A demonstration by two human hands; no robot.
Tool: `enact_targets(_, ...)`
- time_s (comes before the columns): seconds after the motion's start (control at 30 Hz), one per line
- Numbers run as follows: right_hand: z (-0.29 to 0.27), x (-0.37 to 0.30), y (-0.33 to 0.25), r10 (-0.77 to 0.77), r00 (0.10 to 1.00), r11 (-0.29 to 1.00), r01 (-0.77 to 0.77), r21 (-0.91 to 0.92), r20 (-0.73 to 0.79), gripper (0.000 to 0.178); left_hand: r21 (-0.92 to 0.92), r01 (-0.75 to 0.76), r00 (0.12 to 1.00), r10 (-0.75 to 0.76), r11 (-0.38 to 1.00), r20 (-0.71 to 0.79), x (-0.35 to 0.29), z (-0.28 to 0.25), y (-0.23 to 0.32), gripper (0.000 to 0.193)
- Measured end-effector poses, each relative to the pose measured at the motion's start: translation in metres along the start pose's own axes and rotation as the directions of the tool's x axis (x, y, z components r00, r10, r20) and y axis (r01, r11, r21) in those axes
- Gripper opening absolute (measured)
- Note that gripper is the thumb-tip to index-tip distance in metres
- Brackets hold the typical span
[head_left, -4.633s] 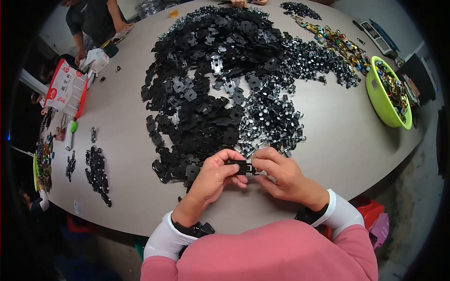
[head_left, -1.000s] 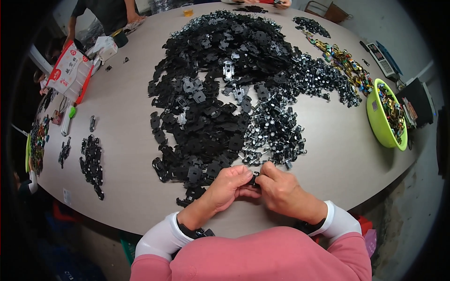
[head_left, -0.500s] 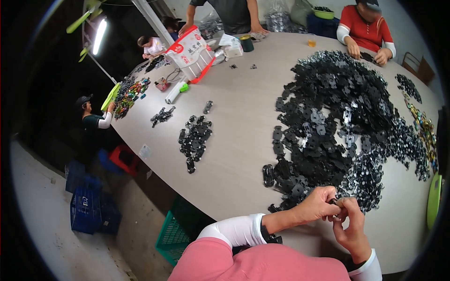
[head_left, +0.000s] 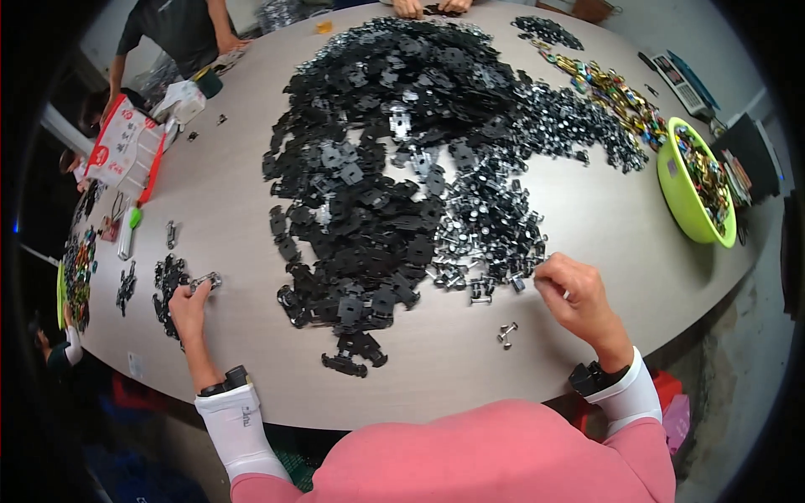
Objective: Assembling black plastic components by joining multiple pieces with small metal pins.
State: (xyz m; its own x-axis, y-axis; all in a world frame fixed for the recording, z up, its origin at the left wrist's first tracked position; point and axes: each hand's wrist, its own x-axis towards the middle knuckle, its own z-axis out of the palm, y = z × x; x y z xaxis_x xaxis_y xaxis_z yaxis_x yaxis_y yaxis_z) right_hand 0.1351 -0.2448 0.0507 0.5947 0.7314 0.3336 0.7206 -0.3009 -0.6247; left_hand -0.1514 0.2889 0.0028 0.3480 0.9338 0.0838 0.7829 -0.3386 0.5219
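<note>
Dark part (head_left: 207,281) pinched in L hand (head_left: 189,308), mid-left of pic, by black bits (head_left: 170,277). Might knock bits if let go too fast. Can't tell grip of R hand (head_left: 580,295), mid-right, nr wheels (head_left: 488,225).

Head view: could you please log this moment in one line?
left hand: holding chassis piece; right hand: beside wheel-axle pile; lime-green tub: at right

Parts heap (head_left: 360,226) on table (head_left: 231,210); axle pile (head_left: 490,230) at its right, basin (head_left: 681,197) farther right, box (head_left: 126,155) left.
</note>
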Motion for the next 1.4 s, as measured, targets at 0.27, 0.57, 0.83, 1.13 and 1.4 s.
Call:
enact_targets(0.27, 0.025, -0.03, -0.03, 0.13, 0.938, 0.979, -0.071, -0.189, 0.321, 0.02, -0.394, -0.382, 0.904, 0.426, 0.836, 0.029, -0.113, 0.027, 0.138, 0.018)
enact_targets(0.57, 0.045, -0.019, -0.027, 0.091, 0.979, 0.986, -0.062, -0.157, 0.181, 0.023, -0.442, -0.769, 0.43, 0.885, 0.463, 0.179, -0.218, 0.079, 0.221, 0.013)
enact_targets(0.83, 0.039, -0.028, -0.016, 0.073, 0.982, 0.995, -0.06, -0.078, 0.176, 0.025, -0.465, -0.826, 0.223, 0.942, 0.319, 0.25, -0.236, 0.122, 0.266, 0.026)
enact_targets(1.13, 0.034, -0.034, -0.013, 0.061, 0.986, 0.997, -0.054, -0.051, 0.157, 0.022, -0.549, -0.758, 0.288, 0.936, 0.351, 0.201, -0.233, 0.118, 0.266, 0.026)
enact_targets(1.4, 0.049, -0.036, -0.017, -0.003, 0.988, 0.998, 0.013, -0.062, 0.156, 0.016, -0.634, -0.334, 0.509, 0.7, 0.697, 0.501, -0.233, 0.095, 0.25, 0.027)
